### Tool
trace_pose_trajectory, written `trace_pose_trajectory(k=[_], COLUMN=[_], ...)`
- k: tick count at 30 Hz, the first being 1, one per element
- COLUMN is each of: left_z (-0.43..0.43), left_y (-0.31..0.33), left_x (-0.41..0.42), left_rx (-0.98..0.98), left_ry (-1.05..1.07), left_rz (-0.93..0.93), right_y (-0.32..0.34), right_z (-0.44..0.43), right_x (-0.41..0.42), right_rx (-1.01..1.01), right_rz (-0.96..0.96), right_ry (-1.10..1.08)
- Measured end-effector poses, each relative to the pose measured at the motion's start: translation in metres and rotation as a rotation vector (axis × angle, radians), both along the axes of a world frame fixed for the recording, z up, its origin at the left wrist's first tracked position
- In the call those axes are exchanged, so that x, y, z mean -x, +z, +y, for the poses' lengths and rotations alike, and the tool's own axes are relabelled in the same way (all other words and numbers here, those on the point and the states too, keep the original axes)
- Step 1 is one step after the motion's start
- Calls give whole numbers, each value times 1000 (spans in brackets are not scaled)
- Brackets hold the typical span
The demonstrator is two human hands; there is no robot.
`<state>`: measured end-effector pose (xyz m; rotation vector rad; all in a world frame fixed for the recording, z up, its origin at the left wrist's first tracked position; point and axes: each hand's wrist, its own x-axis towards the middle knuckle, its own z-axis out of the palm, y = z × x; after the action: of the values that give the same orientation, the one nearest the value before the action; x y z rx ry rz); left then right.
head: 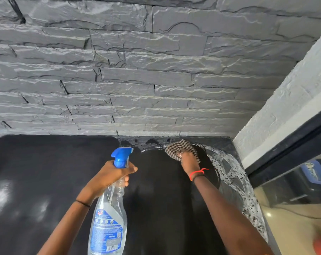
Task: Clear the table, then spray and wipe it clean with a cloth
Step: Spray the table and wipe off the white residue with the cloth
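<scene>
Wiping at the bench's point(45, 172) far right corner, right hand point(188, 161) bunches the soft, limp cloth point(178, 147) flat; left hand point(110, 175) grips the light, slick bottle point(110, 214) at its neck.

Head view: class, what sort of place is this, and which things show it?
Probably an indoor dining or living area: a glossy black table set against a grey stone-clad wall, with a black-framed window at the right.
</scene>
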<state>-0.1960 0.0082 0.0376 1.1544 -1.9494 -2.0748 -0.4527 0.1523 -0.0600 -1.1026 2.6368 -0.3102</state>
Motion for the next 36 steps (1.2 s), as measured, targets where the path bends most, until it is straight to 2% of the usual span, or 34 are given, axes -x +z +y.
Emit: trace_pose_trajectory(k=[6,12,16,23,29,33,36], left_z=[-26,-49,-64,-86,-95,-100,-104], left_y=[-5,-11,-15,-18,-14,-13,-17], left_x=[12,17,6,-15,-19,-24,-35], left_rx=[-34,-42,-32,-17,-5,-32,-42], left_ry=[51,98,110,152,166,169,173], left_rz=[42,75,74,30,62,88,87], right_y=[-26,-20,-9,-13,-34,-22,-14], right_z=[35,69,22,-75,-58,-29,-39], right_x=[-35,22,53,-4,-55,-20,0], right_rx=[19,-9,-11,59,69,24,8], right_rz=[-20,-29,0,-5,-73,-52,-32], right_ry=[307,180,120,196,446,380,279])
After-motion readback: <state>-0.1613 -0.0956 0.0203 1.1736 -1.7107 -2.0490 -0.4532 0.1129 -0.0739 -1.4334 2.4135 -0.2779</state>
